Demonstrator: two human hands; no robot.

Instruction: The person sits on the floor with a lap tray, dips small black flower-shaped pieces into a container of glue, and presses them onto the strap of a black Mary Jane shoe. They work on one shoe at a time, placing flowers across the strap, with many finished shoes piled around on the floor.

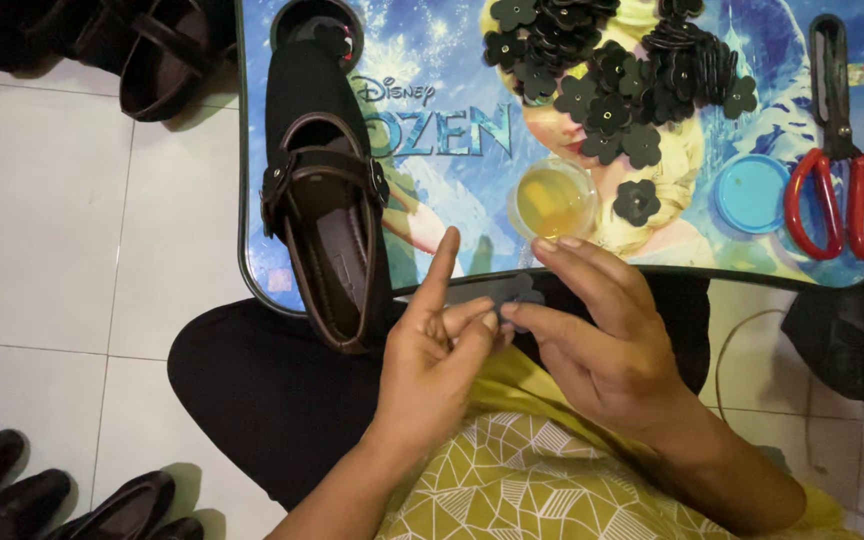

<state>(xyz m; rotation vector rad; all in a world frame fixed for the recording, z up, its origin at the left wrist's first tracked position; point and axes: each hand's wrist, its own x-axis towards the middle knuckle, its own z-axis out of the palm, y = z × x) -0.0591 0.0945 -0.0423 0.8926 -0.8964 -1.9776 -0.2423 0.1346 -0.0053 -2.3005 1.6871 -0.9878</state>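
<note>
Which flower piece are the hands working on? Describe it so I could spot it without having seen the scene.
Start at the small picture-printed table with a dark shoe lying on it. Just below its near edge, over the lap, the left hand and right hand meet. The flower piece is the dark one pinched between their fingertips, the only one off the table, apart from the pile.

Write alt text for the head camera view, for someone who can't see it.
Two bare hands, left hand and right hand, pinch a small dark flower-shaped cutout over the person's lap. Beyond them, a colourful printed tray table carries a dark brown strapped shoe, a pile of black flower cutouts, a small clear cup of yellow liquid, a blue round lid and red-handled scissors.
</note>
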